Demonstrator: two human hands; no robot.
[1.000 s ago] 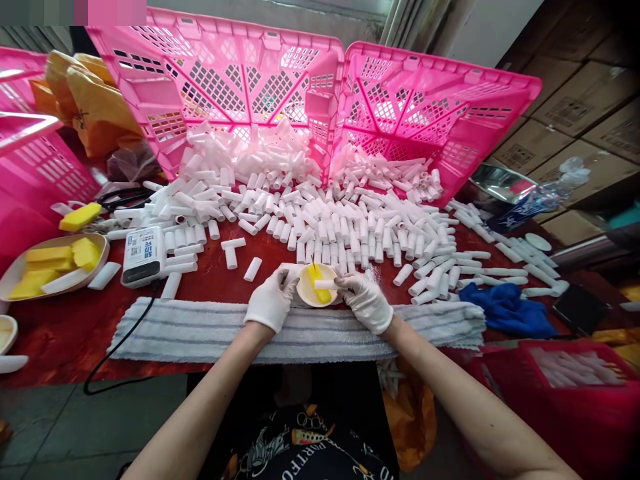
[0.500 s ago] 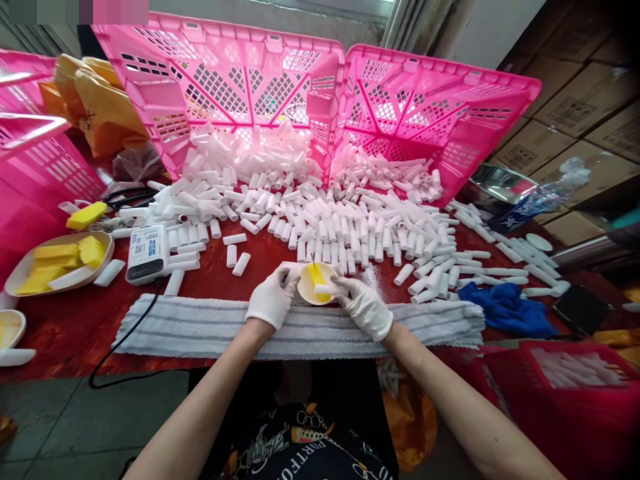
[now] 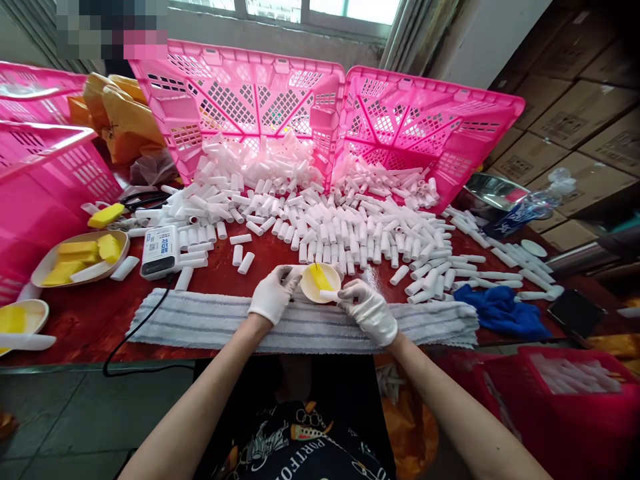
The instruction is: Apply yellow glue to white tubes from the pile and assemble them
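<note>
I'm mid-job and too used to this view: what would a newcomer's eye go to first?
Probably the two bright pink crates standing at the back of the red table, with a mass of white tubes spread in front of them. Next, front and centre, a small pale dish with a yellow piece in it: the gloved left hand is at its left edge, while the gloved right hand holds one white tube at its right.
</note>
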